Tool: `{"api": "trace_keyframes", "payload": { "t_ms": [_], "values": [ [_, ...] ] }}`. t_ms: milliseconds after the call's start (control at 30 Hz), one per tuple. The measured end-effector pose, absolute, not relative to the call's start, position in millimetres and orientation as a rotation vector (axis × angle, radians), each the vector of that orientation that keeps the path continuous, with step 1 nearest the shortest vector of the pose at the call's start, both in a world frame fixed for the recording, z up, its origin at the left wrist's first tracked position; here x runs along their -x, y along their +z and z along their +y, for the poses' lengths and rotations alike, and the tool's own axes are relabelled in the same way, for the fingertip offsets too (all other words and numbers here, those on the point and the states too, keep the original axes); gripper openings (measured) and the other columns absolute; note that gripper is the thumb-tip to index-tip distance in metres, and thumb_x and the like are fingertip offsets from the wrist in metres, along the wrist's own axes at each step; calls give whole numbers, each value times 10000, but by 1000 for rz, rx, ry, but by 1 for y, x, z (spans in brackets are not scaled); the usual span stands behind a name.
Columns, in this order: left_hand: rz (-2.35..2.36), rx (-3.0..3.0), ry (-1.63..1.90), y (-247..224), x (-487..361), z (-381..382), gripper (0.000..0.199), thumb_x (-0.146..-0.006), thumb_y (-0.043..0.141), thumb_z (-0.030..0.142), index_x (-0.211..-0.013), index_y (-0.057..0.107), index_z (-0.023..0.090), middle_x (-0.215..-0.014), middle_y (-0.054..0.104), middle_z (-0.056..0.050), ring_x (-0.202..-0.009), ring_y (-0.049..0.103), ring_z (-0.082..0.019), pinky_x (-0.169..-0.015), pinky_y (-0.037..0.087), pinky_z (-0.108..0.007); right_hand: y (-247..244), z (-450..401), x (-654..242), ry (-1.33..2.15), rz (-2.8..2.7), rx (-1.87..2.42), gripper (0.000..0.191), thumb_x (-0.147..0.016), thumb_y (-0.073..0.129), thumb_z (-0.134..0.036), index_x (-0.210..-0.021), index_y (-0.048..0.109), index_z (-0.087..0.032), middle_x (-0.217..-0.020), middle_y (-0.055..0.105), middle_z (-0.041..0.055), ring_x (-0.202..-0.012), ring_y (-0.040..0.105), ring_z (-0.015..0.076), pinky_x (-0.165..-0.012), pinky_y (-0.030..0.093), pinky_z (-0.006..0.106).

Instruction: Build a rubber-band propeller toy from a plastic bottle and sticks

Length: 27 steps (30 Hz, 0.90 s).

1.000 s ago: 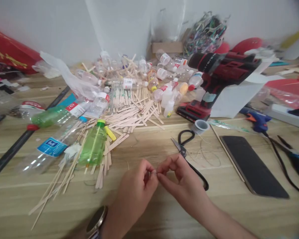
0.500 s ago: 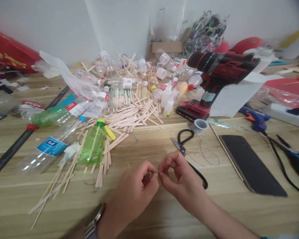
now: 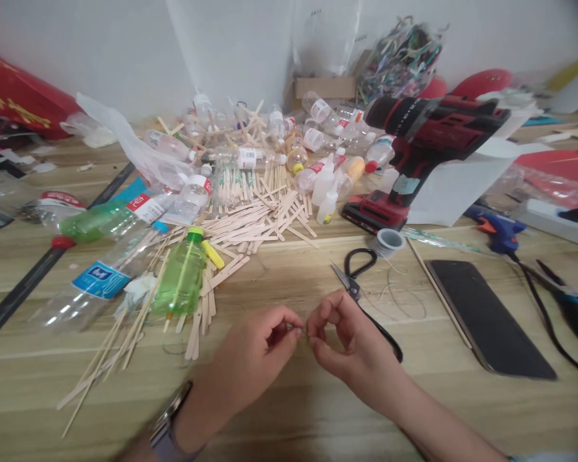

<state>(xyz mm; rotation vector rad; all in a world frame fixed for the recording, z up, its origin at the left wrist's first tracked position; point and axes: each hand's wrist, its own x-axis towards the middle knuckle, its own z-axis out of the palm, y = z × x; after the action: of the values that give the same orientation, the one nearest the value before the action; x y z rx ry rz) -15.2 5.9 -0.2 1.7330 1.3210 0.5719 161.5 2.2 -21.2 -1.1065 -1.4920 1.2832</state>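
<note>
My left hand [image 3: 262, 350] and my right hand [image 3: 349, 337] meet fingertip to fingertip above the front of the wooden table. Each one pinches thumb against forefinger. Something tiny, too small to name, shows between the fingertips. Just behind my right hand lie black-handled scissors [image 3: 352, 285], partly covered by it. Thin loose strands [image 3: 390, 295] curl on the table to the right of the scissors, near a small grey spool [image 3: 389, 242]. A green bottle [image 3: 179, 276] stands to the left of my left hand.
Wooden craft sticks [image 3: 264, 224] and plastic bottles [image 3: 250, 158] are heaped at the back. A red cordless drill [image 3: 409, 160] stands at the right, with a phone [image 3: 491, 317], a thin stick [image 3: 438, 292] and a blue glue gun [image 3: 498, 228] nearby. Pliers [image 3: 575, 308] lie at the far right.
My left hand has shifted slightly left and its wrist has turned, leaving a small gap between the two pinches. My right hand has hardly moved.
</note>
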Motion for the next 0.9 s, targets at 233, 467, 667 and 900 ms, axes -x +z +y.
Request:
{"api": "trace_keyframes", "payload": {
  "t_ms": [233, 467, 667, 900],
  "values": [
    [1276, -1671, 533, 4, 15, 8, 144, -876, 559, 251, -854, 694, 208, -709, 643, 35, -635, 532, -125, -590, 370, -240, -20, 3, -164, 1309, -1522, 1122, 192, -724, 541, -127, -802, 421, -257, -718, 565, -48, -668, 529, 133, -627, 411, 277],
    [1293, -1672, 516, 7, 14, 7, 112, -833, 593, 182, -790, 694, 198, -691, 618, 39, -622, 496, -119, -587, 362, -237, -18, 2, -163, 1258, -1545, 1146, 200, -717, 554, -110, -792, 436, -254, -707, 566, -40, -660, 535, 142, -640, 427, 293],
    [1278, -1707, 546, 5, 17, 8, 146, -851, 571, 184, -821, 714, 195, -712, 628, 30, -635, 510, -120, -596, 370, -236, -20, 4, -163, 1292, -1521, 1125, 210, -722, 554, -116, -805, 424, -257, -717, 565, -45, -674, 535, 143, -645, 425, 291],
    [1274, -1795, 566, 3, 18, 9, 156, -851, 564, 147, -857, 715, 186, -739, 612, 27, -657, 514, -116, -615, 371, -233, -20, 3, -165, 1335, -1519, 1140, 207, -699, 554, -115, -787, 428, -254, -716, 565, -45, -678, 529, 144, -646, 413, 291]
  ]
}}
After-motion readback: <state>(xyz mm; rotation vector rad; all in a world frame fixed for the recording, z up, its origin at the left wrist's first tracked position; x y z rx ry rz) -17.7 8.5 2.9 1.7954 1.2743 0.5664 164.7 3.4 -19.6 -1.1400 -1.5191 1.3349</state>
